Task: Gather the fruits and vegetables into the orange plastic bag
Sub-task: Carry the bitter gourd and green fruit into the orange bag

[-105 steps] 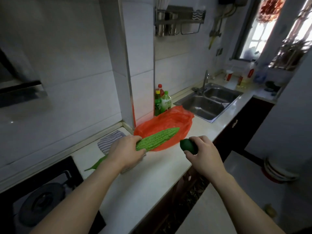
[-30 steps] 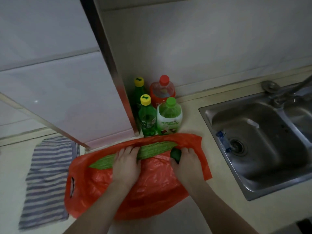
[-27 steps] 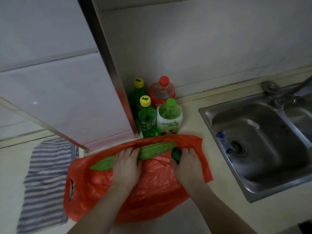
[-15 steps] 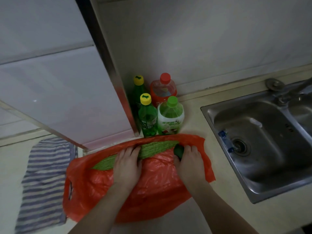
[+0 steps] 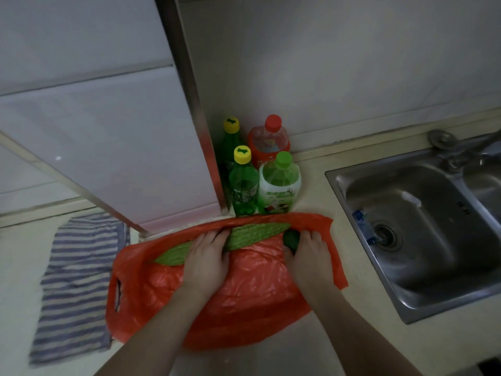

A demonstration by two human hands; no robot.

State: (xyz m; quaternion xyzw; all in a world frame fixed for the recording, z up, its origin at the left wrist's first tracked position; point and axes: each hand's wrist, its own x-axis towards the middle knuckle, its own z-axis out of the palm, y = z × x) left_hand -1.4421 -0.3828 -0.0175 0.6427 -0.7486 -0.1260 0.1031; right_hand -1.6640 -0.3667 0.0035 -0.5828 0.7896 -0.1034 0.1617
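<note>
The orange bag (image 5: 244,294) lay flat and crumpled on the pale counter (image 5: 320,191), its cut-out handle at the left end. Along its far edge stretched a long, bumpy, light green gourd (image 5: 254,234), slanting up toward the right. Whether it sat inside the bag or only on top could not be told. The left hand (image 5: 207,260) came down on the gourd's middle, fingers curled over it and hiding part of it. Just past the gourd's right tip, the right hand (image 5: 309,256) gripped a small, round, dark green fruit (image 5: 291,238) at the bag's far right corner.

Four plastic bottles (image 5: 244,183) stood in the wall corner just beyond the bag, close to the gourd; two had yellow caps, one red, one green. A striped cloth (image 5: 78,283) lay left of the bag, touching its edge. To the right, well apart, was a steel sink (image 5: 423,232) with a tap (image 5: 461,147) at its back.
</note>
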